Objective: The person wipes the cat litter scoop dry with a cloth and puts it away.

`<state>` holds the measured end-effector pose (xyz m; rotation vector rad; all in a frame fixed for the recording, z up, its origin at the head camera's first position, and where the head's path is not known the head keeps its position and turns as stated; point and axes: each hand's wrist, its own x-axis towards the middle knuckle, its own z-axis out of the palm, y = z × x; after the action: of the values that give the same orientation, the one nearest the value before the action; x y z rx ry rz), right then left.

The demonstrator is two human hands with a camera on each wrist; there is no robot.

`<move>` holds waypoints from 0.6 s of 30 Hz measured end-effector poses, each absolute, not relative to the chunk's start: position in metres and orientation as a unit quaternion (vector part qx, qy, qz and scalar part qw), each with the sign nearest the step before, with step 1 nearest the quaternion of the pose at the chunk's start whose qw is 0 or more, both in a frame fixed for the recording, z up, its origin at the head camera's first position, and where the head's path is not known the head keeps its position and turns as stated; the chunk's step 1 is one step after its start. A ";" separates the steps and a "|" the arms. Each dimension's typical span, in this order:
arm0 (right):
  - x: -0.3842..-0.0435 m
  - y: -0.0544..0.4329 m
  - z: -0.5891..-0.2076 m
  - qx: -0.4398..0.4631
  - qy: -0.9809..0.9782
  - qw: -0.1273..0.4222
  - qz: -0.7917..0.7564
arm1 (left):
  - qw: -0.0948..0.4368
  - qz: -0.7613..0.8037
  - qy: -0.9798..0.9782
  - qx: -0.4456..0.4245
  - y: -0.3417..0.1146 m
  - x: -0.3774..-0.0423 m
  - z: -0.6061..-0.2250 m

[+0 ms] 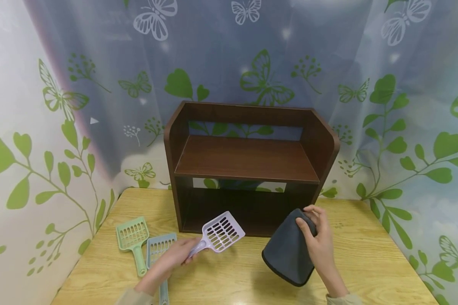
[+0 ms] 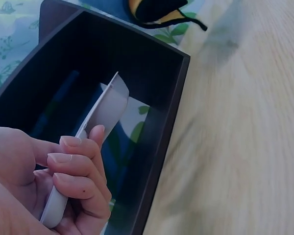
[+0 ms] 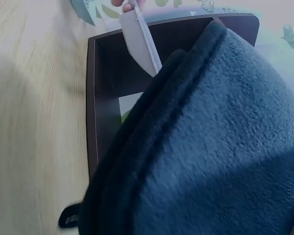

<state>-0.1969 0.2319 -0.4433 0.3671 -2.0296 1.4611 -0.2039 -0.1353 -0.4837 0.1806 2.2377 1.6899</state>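
Looks like just the pickup's done: your left hand (image 1: 180, 253) grips the purple scoop (image 1: 219, 235), right hand (image 1: 321, 239) pinches the dark cloth (image 1: 290, 250), well apart. Green scoop (image 1: 133, 236), blue scoop (image 1: 161, 246) sit unheld near your left.

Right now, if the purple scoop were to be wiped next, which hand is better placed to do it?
Probably the right hand: its grip is on the dark cloth. The left hand holds the purple scoop by the handle, leaving the slotted head exposed.
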 end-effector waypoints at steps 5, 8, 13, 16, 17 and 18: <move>-0.206 0.227 -0.434 0.178 -0.811 0.318 0.458 | 0.164 0.583 0.792 0.072 -0.125 -0.206 -0.475; -0.214 0.222 -0.427 0.220 -0.824 0.344 0.392 | 0.166 0.584 0.789 0.094 -0.117 -0.207 -0.470; -0.227 0.209 -0.414 0.289 -0.814 0.404 0.300 | 0.175 0.587 0.780 0.128 -0.103 -0.207 -0.463; -0.233 0.200 -0.408 0.316 -0.805 0.438 0.246 | 0.179 0.587 0.778 0.136 -0.095 -0.206 -0.460; -0.234 0.196 -0.406 0.322 -0.803 0.445 0.228 | 0.178 0.584 0.779 0.139 -0.092 -0.206 -0.459; -0.235 0.192 -0.405 0.328 -0.802 0.452 0.212 | 0.179 0.584 0.779 0.140 -0.090 -0.206 -0.458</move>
<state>-0.2348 0.1918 -0.4046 0.8113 -1.9821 0.5230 -0.2060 -0.0896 -0.4583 0.3972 2.2021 1.6523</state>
